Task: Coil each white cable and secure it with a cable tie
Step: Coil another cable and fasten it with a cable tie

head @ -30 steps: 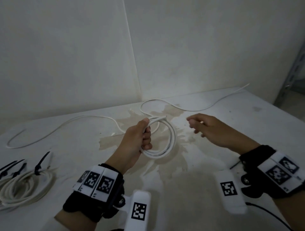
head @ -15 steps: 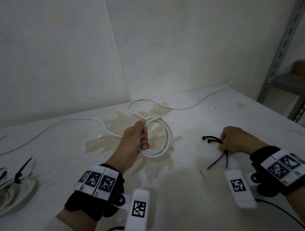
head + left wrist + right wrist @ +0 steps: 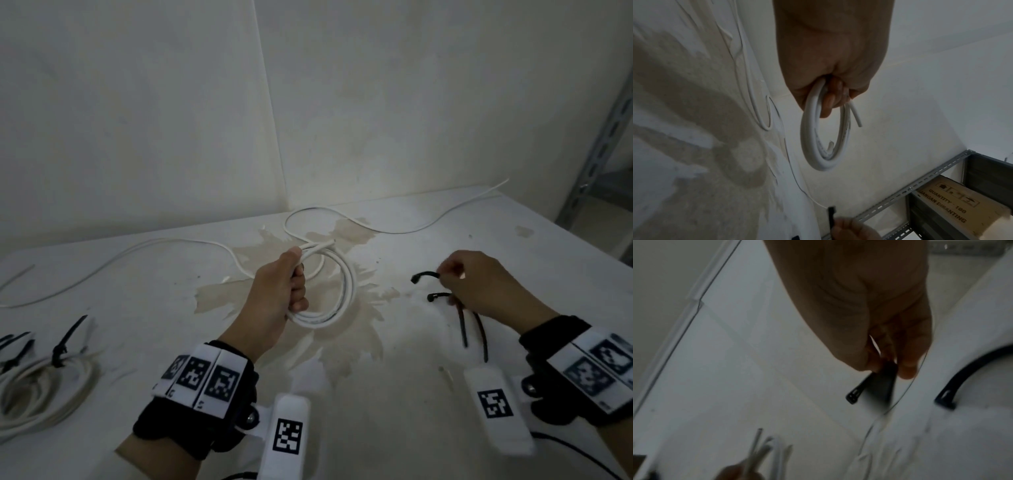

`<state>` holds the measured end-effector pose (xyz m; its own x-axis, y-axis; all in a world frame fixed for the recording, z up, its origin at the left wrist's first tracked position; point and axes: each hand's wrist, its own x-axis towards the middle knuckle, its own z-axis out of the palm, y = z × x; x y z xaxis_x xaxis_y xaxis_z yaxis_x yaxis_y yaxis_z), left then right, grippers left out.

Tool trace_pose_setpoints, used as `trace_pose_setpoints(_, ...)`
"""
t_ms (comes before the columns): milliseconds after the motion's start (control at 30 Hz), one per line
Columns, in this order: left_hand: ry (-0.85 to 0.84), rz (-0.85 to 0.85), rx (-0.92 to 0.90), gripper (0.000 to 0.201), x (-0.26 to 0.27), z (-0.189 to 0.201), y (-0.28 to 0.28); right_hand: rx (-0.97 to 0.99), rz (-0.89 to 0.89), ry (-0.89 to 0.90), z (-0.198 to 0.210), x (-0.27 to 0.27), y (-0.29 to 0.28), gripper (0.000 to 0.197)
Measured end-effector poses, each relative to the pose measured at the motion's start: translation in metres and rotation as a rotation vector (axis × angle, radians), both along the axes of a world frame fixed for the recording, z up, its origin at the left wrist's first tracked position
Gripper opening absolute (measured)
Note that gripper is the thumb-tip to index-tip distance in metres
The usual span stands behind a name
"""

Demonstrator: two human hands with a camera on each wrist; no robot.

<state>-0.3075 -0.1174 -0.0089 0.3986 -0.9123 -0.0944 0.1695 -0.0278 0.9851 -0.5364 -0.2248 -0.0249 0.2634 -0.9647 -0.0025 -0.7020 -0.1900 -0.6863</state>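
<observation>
Left hand (image 3: 278,291) was fisted round the white coil (image 3: 337,294), held just above the stained table (image 3: 394,394). Right hand (image 3: 486,287) pinched one black tie (image 3: 424,274) near its head, lifted off the table; another tie (image 3: 462,318) lay right under that hand. A loose white cable (image 3: 191,244) trailed along the back of the table. A tied bundle (image 3: 44,387) sat far left.

Dim room overall, brightest patch on wall (image 3: 359,144) ahead of me, soft shadows under my hands on table (image 3: 394,394), rt wrist view motion-blurred and murky, left wrist view sharper, strong wide-angle bending at edges, no glare.
</observation>
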Motion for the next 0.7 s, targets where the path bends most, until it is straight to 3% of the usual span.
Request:
trace_pose_setpoints(67,0.001,0.046,0.003,0.036,0.005,0.000,0.000,0.007,0.066,-0.221,0.010,0.022,0.014,0.008)
trace_pose_setpoints(233,-0.008,0.181,-0.005,0.036,0.022,0.000,0.004,0.022,0.223,-0.461,0.026,0.085,0.045,0.014)
trace_pose_setpoints(333,-0.041,0.263,-0.024,0.037,0.035,0.000,0.008,0.119,0.306,-0.509,0.026,0.119,0.058,0.014)
trace_pose_setpoints(500,-0.113,0.354,-0.067,0.040,0.054,-0.005,0.014,0.054,0.280,-0.488,0.020,0.162,0.062,0.022)
trace_pose_setpoints(700,-0.251,0.317,-0.123,0.039,0.079,-0.018,0.016,0.093,0.289,-0.515,0.015,0.195,0.059,0.027)
